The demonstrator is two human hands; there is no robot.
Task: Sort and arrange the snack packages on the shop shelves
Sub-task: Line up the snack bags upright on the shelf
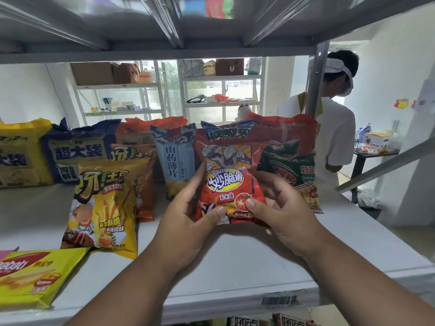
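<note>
A red corn-snack bag (226,175) stands upright on the white shelf (235,260), and both hands hold it. My left hand (188,215) grips its left side with the thumb pressed on the lower front. My right hand (280,208) grips its right side, thumb on the tomato picture. Behind it stand a blue-topped bag (227,132), a red bag (287,131) and a green-and-red bag (294,170). To the left are a pale blue bag (175,158), orange bags (138,147) and a yellow fries bag (106,203).
Large yellow (21,151) and dark blue (77,149) bags stand at the shelf's far left. A yellow wafer pack (33,278) lies flat at the front left. A shelf board (164,24) hangs close overhead. A grey upright post (315,83) stands right, with a person in white (336,137) behind.
</note>
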